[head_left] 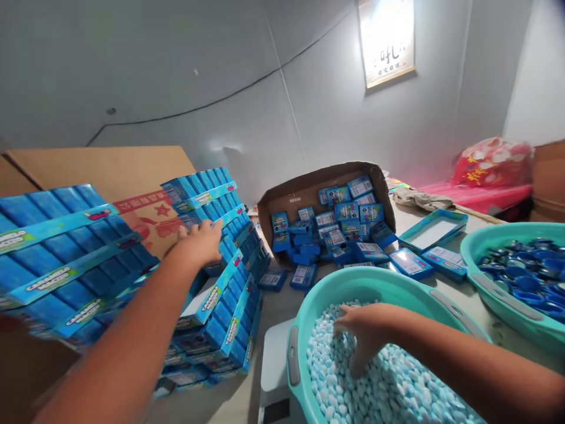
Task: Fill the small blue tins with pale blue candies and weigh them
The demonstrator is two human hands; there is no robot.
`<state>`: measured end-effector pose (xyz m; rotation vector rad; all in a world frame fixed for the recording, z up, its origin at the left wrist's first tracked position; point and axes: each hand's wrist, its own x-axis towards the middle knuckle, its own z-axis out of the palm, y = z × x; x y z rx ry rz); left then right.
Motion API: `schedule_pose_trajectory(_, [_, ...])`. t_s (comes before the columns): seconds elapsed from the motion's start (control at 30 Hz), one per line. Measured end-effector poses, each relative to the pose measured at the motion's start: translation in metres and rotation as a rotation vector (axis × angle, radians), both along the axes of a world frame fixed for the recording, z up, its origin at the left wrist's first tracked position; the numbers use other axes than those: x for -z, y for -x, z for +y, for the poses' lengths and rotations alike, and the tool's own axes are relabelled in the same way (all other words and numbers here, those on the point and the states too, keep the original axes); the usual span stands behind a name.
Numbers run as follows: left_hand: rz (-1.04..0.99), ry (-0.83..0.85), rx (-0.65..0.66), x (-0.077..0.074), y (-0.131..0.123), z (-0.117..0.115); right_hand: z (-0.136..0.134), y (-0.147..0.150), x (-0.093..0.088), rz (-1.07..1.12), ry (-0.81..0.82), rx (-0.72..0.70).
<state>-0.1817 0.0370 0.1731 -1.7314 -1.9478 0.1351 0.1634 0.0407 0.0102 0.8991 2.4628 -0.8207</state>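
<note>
Left hand (198,242), fingers flat together, rests on leaning stack of blue boxes (223,282), near left; right hand (359,331), fingers spread, sunk in candies (388,386) in near basin (309,306); a push may topple stack.

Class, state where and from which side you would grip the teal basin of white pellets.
Probably by the two grey handles on opposite rims of the teal basin, one hand from each side: it is wide, round and holds loose pellets.

Glaring wall light (386,36), dim bluish room, warped, blurred edges.
</note>
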Motion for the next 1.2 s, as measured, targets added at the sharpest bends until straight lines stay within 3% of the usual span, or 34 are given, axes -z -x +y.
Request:
schedule_pose_trajectory(0.1, [-0.16, -0.016, 0.099, 0.021, -0.06, 0.019, -0.001, 0.005, -0.001, -0.049, 0.059, -0.021])
schedule_pose_trajectory(0.23, [-0.327, 0.114, 0.143, 0.085, -0.123, 0.059, -0.005, 0.007, -0.004, -0.064, 0.048, -0.096])
schedule_pose_trajectory(0.37, [-0.396, 0.182, 0.171, 0.143, -0.135, 0.097, -0.008, 0.007, -0.008, -0.087, 0.004, -0.187])
schedule_pose_trajectory(0.5, [-0.369, 0.265, 0.3, 0.166, -0.126, 0.128, -0.004, 0.013, -0.008, -0.086, 0.004, -0.24])
schedule_pose_trajectory(0.73, [-0.2, 0.428, 0.26, 0.175, -0.128, 0.18, 0.018, 0.023, 0.004, -0.027, 0.139, -0.323])
schedule_pose_trajectory(0.9, [-0.154, 0.424, 0.209, 0.171, -0.149, 0.187, 0.027, 0.014, 0.014, 0.025, 0.205, -0.26])
schedule_pose_trajectory(0.97, [-0.177, 0.383, 0.187, 0.16, -0.156, 0.178, 0.025, 0.013, 0.014, 0.008, 0.176, -0.211])
schedule_pose_trajectory(1.07, [-0.245, 0.234, 0.129, 0.131, -0.153, 0.151, 0.02, 0.013, 0.013, -0.056, 0.157, -0.157])
schedule_pose_trajectory(1.13, [-0.304, 0.122, 0.06, 0.112, -0.144, 0.12, 0.017, 0.015, 0.012, -0.071, 0.162, -0.175])
schedule_pose_trajectory(1.2, [-0.509, 0.016, 0.022, 0.101, -0.134, 0.083, 0.014, 0.015, 0.01, -0.035, 0.121, -0.204])
